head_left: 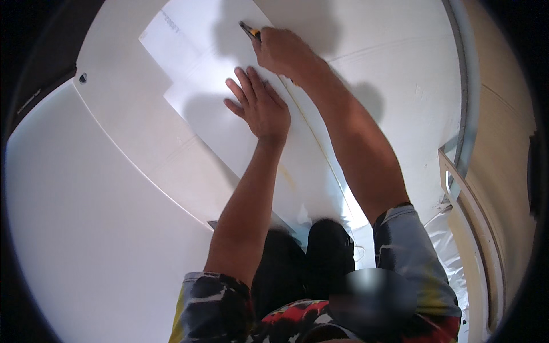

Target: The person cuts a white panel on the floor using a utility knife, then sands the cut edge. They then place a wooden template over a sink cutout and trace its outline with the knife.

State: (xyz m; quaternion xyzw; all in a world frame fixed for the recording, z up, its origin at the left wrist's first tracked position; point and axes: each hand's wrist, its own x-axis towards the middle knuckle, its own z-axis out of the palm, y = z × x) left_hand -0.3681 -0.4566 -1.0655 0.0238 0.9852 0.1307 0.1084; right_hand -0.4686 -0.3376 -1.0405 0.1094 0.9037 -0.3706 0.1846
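Our right hand clamps a tool

Our right hand (286, 51) is closed around a black-and-yellow tool (250, 30) over a white sheet (194, 54), near its right edge; our left hand (263, 111) presses flat there, fingers spread. Below lies a pale board (394, 74); a tan slotted piece (466, 223) stands rightward. The tool's tip points far-left, its long axis slanting.
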